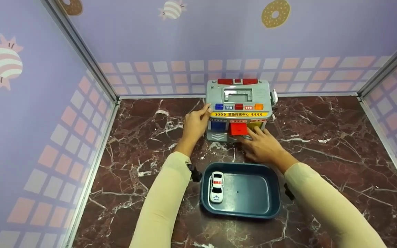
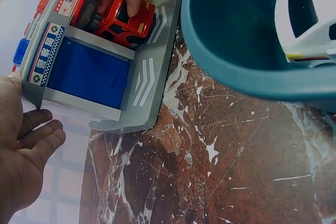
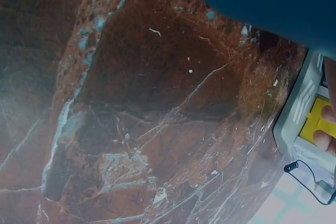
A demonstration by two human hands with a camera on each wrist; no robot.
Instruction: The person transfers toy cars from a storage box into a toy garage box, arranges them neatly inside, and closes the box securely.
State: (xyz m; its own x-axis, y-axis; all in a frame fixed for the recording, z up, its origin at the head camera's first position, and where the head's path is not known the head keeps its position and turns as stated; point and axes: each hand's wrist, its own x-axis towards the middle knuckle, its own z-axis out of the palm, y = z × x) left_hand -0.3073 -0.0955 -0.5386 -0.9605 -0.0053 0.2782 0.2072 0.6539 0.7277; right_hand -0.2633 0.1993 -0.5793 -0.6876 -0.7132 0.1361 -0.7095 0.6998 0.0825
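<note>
A grey toy emergency station [image 1: 215,91] stands near the back wall, its front bays facing me. Its middle red door [image 1: 238,128] is swung up, while the blue door [image 2: 89,72] and yellow door [image 3: 315,121] are down. My right hand [image 1: 262,144] holds a red toy car [image 2: 123,24] with thumb and finger at the middle bay's mouth; in the head view the raised door and hand hide the car. Other right fingertips [image 3: 324,139] rest on the yellow door. My left hand [image 1: 195,125] touches the station's left front edge, its lower fingers [image 2: 42,135] loose beside the wall.
A dark teal tray [image 1: 240,216] lies in front of the station with a white toy police car [image 1: 216,187] along its left side. A small corded part [image 3: 307,182] hangs at the station's right side. Purple walls [image 1: 198,41] enclose the dark red marble surface [image 1: 143,151].
</note>
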